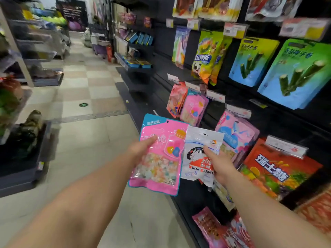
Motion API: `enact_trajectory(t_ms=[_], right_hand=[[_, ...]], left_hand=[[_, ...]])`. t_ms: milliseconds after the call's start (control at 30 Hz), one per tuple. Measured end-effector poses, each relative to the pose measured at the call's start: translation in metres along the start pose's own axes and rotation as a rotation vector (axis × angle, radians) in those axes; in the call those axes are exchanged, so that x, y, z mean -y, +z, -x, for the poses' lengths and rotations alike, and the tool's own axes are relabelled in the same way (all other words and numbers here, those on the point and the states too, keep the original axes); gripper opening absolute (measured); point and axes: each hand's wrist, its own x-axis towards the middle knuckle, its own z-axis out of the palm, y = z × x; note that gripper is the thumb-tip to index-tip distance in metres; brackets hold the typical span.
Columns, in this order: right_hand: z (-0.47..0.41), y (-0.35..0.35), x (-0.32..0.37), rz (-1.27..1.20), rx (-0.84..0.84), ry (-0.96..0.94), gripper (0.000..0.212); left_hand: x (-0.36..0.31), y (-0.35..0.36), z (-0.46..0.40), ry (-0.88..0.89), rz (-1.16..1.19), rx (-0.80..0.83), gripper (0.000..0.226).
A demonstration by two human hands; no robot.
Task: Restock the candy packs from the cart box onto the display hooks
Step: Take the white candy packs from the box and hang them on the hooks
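Note:
My left hand (141,147) grips a pink candy pack (159,158) with a clear window of pastel sweets, thumb on its front. Beside it, my right hand (219,163) pinches a white White Rabbit candy pack (198,153). Both packs are held up in front of the dark display rack (188,196) on the right. Matching pink packs (193,109) hang on a hook just above and behind the held one. More pink and blue packs (236,135) hang behind the white pack. The cart box is out of view.
Orange candy bags (279,169), green and blue seaweed-roll bags (295,74) and yellow-green bags (207,54) hang on the rack. Price tags sit along the hook rails. A tiled aisle (86,90) runs ahead; low dark shelving (26,169) with goods stands at left.

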Motion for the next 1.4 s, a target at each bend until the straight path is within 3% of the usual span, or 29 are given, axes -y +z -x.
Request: enact_trajectory(t_ms=[100, 200, 400, 467, 600, 800, 1067, 1300, 1400], right_hand=[[-0.029, 0.033, 0.001, -0.033, -0.088, 0.021, 0.02], [-0.057, 0.065, 0.01, -0.051, -0.151, 0.043, 0.018], [-0.094, 0.107, 0.017, -0.114, -0.275, 0.04, 0.01], [-0.101, 0.107, 0.017, -0.127, -0.305, 0.043, 0.01], [-0.118, 0.094, 0.015, -0.128, -0.371, 0.061, 0.021], [-0.158, 0.071, 0.021, -0.159, -0.472, 0.09, 0.022], [-0.197, 0.052, 0.037, -0.12, -0.495, 0.098, 0.026], [-0.201, 0.038, 0.036, -0.121, -0.58, 0.124, 0.028], [-0.201, 0.042, 0.036, -0.151, -0.627, 0.114, 0.024]], left_hand=[[-0.027, -0.019, -0.047, -0.003, -0.042, 0.034, 0.037], [-0.054, -0.038, -0.095, -0.01, -0.082, 0.069, 0.055], [-0.089, -0.056, -0.177, -0.007, -0.121, 0.12, 0.058], [-0.092, -0.052, -0.197, -0.008, -0.126, 0.137, 0.065], [-0.103, -0.033, -0.224, 0.012, -0.136, 0.127, 0.051], [-0.117, -0.011, -0.26, -0.009, -0.159, 0.138, 0.049], [-0.136, 0.022, -0.306, -0.014, -0.195, 0.213, 0.053], [-0.144, 0.055, -0.343, -0.036, -0.229, 0.255, 0.07], [-0.145, 0.069, -0.369, -0.084, -0.193, 0.298, 0.105]])
